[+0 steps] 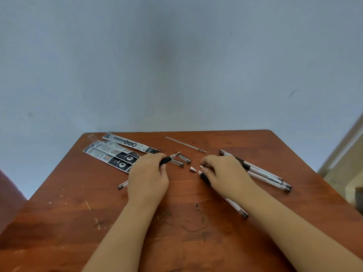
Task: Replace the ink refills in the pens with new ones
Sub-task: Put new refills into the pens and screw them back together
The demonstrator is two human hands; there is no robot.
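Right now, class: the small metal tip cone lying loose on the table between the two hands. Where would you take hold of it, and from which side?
Pinch the metal tip cone across its wider end, coming straight down from above. It lies on its side on the bare table, too small to wrap. The right hand is nearest; the left hand already holds a pen.

The farthest refill packet (130, 143) on the surface (78, 213) bore large digits reading roughly "600", seen upside down, while the print on the two nearer packets (112, 156) was too small to read.
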